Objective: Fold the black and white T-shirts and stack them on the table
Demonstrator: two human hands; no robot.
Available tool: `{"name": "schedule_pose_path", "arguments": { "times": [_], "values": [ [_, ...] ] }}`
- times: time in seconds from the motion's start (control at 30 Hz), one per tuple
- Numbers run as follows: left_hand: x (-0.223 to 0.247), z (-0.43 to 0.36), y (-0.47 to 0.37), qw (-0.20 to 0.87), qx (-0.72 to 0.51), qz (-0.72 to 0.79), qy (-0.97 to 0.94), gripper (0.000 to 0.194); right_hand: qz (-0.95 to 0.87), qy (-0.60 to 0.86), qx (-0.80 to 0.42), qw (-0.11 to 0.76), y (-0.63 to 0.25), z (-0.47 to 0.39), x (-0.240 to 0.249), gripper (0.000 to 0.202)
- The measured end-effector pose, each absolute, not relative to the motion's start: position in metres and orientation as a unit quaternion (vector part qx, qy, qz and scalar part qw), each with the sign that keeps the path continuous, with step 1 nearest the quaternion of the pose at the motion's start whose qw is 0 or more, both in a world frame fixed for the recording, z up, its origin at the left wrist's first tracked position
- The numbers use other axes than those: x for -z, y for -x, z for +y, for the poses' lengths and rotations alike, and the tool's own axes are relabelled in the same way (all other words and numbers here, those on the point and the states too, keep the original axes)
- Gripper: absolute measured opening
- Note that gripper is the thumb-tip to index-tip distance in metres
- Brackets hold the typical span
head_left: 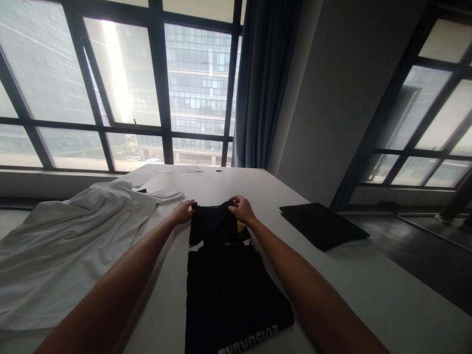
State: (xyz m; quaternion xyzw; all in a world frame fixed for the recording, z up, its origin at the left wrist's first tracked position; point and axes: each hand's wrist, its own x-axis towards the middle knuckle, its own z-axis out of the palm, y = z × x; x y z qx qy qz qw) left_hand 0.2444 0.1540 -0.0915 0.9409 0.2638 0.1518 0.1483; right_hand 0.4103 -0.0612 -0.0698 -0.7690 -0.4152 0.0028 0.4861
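while both hands pinch the far edge of the black shirt (224, 275) on the worktop (368, 280), left hand (183, 212) and right hand (241, 209) should stay level; pull evenly; keep corners matched.

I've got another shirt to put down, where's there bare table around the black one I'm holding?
Bare table lies beyond both hands toward the window, and between the black garment and the dark folded item on the right. The left is crowded: the white garment spreads nearly to the left hand.
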Motion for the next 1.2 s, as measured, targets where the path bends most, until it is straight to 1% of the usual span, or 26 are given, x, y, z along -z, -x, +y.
{"name": "schedule_pose_path", "arguments": {
  "times": [0.07,0.1,0.27,0.4,0.47,0.53,0.63,0.73,0.8,0.87,0.93,1.07,1.2],
  "values": [
    [0.091,0.156,-0.245,0.162,-0.158,0.255,-0.940,0.047,-0.417,0.746,0.009,0.520,-0.413,-0.067,0.073,0.027],
    [0.090,0.156,-0.245,0.168,-0.161,0.256,-0.938,0.046,-0.414,0.745,0.014,0.523,-0.413,-0.070,0.076,0.026],
    [0.085,0.159,-0.251,0.177,-0.167,0.303,-0.921,0.042,-0.407,0.771,0.020,0.489,-0.415,-0.079,0.090,0.020],
    [0.080,0.163,-0.255,0.169,-0.157,0.339,-0.912,0.044,-0.410,0.768,0.068,0.488,-0.413,-0.083,0.091,0.017],
    [0.079,0.162,-0.255,0.157,-0.151,0.350,-0.911,0.042,-0.408,0.781,0.084,0.465,-0.413,-0.085,0.090,0.016],
    [0.080,0.157,-0.254,0.141,-0.147,0.355,-0.912,0.040,-0.407,0.805,0.073,0.425,-0.412,-0.087,0.091,0.019],
    [0.082,0.143,-0.254,0.106,-0.158,0.357,-0.915,0.045,-0.408,0.837,0.046,0.362,-0.408,-0.087,0.092,0.029],
    [0.087,0.122,-0.254,0.074,-0.162,0.345,-0.922,0.048,-0.407,0.851,0.053,0.329,-0.406,-0.086,0.092,0.030],
    [0.094,0.109,-0.254,0.069,-0.137,0.330,-0.931,0.053,-0.400,0.856,0.054,0.324,-0.406,-0.085,0.091,0.028],
    [0.101,0.101,-0.253,0.073,-0.101,0.318,-0.940,0.065,-0.396,0.858,0.048,0.324,-0.407,-0.084,0.091,0.028],
    [0.106,0.100,-0.250,0.078,-0.071,0.309,-0.945,0.072,-0.397,0.857,0.039,0.325,-0.410,-0.084,0.091,0.029],
    [0.102,0.106,-0.249,0.078,-0.052,0.291,-0.952,0.069,-0.418,0.842,0.024,0.341,-0.416,-0.084,0.095,0.032],
    [0.086,0.092,-0.271,0.069,-0.094,0.235,-0.965,0.056,-0.445,0.821,0.032,0.357,-0.418,-0.085,0.100,0.033]
  ]
}}
